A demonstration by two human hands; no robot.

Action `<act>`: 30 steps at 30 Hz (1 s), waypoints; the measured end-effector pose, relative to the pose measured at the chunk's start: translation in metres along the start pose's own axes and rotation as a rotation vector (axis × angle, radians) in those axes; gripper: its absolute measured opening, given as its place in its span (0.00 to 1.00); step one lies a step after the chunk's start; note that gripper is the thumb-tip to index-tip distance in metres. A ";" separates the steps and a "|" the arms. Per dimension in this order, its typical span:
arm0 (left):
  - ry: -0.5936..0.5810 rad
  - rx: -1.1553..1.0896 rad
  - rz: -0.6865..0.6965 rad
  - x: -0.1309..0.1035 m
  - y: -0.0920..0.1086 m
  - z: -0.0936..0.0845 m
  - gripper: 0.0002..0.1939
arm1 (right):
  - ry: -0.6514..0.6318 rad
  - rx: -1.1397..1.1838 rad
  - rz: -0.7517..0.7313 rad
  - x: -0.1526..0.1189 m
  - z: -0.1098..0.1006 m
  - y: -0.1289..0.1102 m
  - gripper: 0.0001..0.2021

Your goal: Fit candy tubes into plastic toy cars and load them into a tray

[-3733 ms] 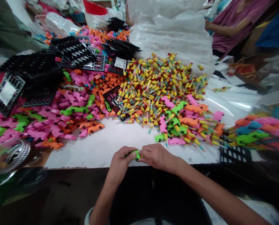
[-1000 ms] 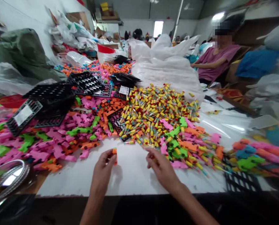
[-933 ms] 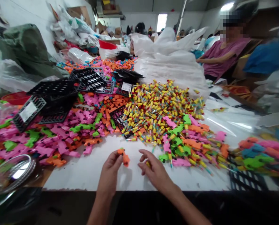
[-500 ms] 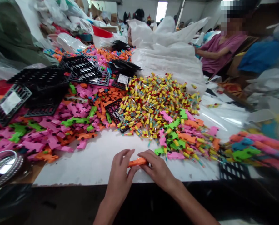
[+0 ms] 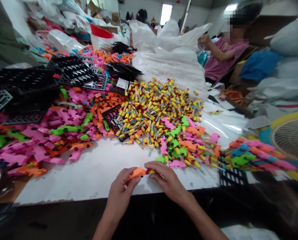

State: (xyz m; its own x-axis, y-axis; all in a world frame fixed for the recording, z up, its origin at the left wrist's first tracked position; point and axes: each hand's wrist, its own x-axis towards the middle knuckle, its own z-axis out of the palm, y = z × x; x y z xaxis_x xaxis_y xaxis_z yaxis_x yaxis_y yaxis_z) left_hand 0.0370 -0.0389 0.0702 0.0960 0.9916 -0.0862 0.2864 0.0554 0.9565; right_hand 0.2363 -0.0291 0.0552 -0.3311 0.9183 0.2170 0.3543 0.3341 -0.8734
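Between thumb and fingers, my left hand (image 5: pixel 125 186) grips an orange toy car (image 5: pixel 138 172) over the near part of the white table (image 5: pixel 93 178). My right hand (image 5: pixel 166 180) pinches a small yellow tube with a red end (image 5: pixel 150 171), mostly covered by the fingers. Its red end is at the right end of the car; whether it is inside cannot be made out. Beyond my hands lies a heap of yellow tubes with red caps (image 5: pixel 151 113). Pink, green and orange toy cars (image 5: pixel 179 146) lie just past my right hand.
To the left spreads a large pile of toy cars (image 5: pixel 38 143), with black slotted trays (image 5: pixel 73 70) on top. A filled black tray (image 5: pixel 232 176) and a fan (image 5: pixel 292 136) stand at the right. Farther back, a person in a pink top (image 5: pixel 219 63) sits beside white plastic sheeting (image 5: pixel 164 60).
The orange car has turned in my left hand, and its right end is now free of my right fingers. A yellow tube now shows in my right hand. The view has shifted right.
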 end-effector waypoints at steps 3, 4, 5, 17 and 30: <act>-0.022 0.014 0.020 0.000 0.004 0.003 0.13 | -0.005 -0.040 0.019 -0.001 -0.001 -0.001 0.14; -0.030 0.022 0.025 -0.001 0.005 0.004 0.13 | -0.003 -0.052 0.024 -0.001 -0.001 -0.002 0.14; -0.037 0.031 0.030 -0.001 0.005 0.004 0.13 | -0.005 -0.062 0.021 -0.002 -0.001 -0.002 0.14; -0.032 0.140 0.038 0.001 -0.001 0.005 0.14 | -0.026 -0.312 -0.201 -0.001 -0.002 0.001 0.15; -0.032 -0.056 -0.210 -0.007 0.001 0.000 0.12 | 0.127 -0.731 -0.395 -0.020 0.034 -0.008 0.08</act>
State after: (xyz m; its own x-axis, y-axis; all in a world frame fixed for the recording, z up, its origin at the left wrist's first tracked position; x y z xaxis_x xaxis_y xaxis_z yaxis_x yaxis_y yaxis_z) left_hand 0.0362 -0.0453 0.0717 0.0704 0.9535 -0.2930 0.2496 0.2675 0.9307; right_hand 0.2103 -0.0568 0.0426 -0.4645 0.7074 0.5328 0.7248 0.6494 -0.2302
